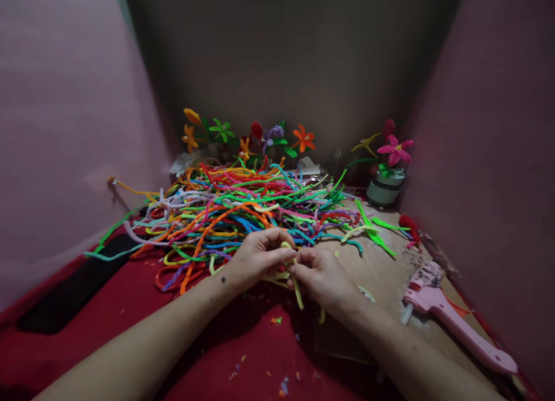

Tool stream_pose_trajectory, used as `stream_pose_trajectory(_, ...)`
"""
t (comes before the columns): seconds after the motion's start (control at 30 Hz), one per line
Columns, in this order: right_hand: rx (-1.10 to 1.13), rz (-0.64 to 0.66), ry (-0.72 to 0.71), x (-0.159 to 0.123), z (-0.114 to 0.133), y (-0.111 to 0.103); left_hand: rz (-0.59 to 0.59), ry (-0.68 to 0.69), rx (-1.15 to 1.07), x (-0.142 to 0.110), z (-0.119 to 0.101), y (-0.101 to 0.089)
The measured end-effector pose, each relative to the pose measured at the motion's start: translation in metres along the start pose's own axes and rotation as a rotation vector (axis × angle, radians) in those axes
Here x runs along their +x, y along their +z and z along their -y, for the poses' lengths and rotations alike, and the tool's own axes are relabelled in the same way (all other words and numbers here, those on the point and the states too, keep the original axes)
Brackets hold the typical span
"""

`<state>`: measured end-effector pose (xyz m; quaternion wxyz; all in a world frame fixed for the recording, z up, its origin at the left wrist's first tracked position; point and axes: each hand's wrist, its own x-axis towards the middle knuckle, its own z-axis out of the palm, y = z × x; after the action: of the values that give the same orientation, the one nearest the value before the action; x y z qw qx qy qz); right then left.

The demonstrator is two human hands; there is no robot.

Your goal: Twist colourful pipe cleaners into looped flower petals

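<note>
The left hand (264,253) and right hand (323,274) meet, fingers bent and tips close together, pinching a fuzzy pale-yellow craft stem (298,291) just before a tangled pile of multicoloured fuzzy stems (243,207). One end hangs below; the fingers hide its middle. Whether the red speck (281,268) there belongs to it is unclear.

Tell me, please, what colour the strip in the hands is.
The strip is pale yellow, clearest in the head view.

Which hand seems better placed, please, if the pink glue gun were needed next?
Probably the right hand: the pink glue gun lies on the right, farther from the left hand. Both hands hold the yellow strip.
</note>
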<state>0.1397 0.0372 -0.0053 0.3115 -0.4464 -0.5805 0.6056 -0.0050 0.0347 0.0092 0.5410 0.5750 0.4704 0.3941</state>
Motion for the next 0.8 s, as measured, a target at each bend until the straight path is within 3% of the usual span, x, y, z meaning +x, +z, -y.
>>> stream_pose_trajectory(0.27,0.09,0.082,0.056,-0.005,0.007,0.002,-0.084,0.047,0.028,-0.006,-0.008,0.002)
stream_pose_trajectory(0.43,0.036,0.117,0.101,-0.008,0.012,0.003,-0.027,-0.097,-0.156,-0.005,-0.006,0.0)
stream_pose_trajectory(0.6,0.078,0.121,0.07,-0.008,0.015,-0.003,0.069,-0.106,-0.226,-0.005,-0.01,-0.001)
stream_pose_trajectory(0.67,0.075,0.115,0.071,-0.009,0.016,-0.005,0.083,-0.113,-0.201,-0.006,-0.013,0.0)
stream_pose_trajectory(0.8,0.067,0.105,0.083,-0.009,0.016,-0.006,-0.022,-0.067,-0.004,-0.009,-0.018,0.002)
